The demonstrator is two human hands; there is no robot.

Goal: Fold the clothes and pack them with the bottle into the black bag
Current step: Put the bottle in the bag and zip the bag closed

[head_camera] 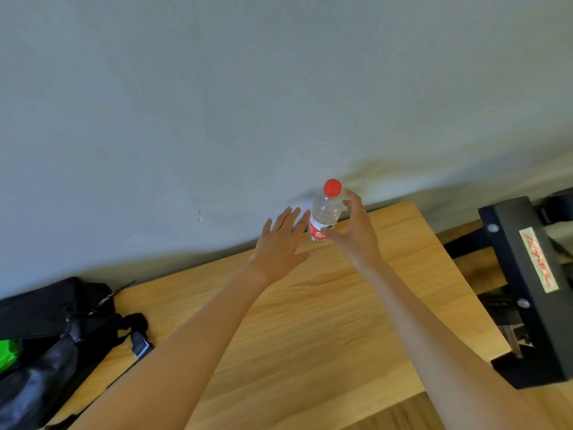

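A: Bottle position?

B: Clear plastic bottle, red cap, red label low on the body. Stands upright at the far edge of the wooden table, close against the grey wall. From frame centre it sits just off toward 3 o'clock.

A: Right hand?

B: Right hand is at the bottle's 3 o'clock side. Fingers spread and curved into an open cup, fingertips up beside the bottle's shoulder, thumb crossing in front of the label. Whether the thumb actually touches the label, I cannot tell. The fingers are not closed round the bottle.

A: Left hand?

B: Left hand is at the bottle's 9 o'clock, palm down, fingers straight and slightly fanned. The nearest fingertip lies just beside the bottle's lower body; contact unclear. Holds nothing.

A: Both arms?

B: Bare forearms run in from 6 o'clock, converging toward the bottle.

A: The bag?

B: Black bag lies on the table's left end, at 8 o'clock of the frame, well apart from the bottle. A strap with a buckle trails toward the table's middle. Something bright green shows at the bag's left, cut by the frame edge; cannot say what it is.

A: Anything else?

B: Black metal frame with a red-lettered sticker at 4 o'clock, just beside the table's right end. Lettering unreadable.
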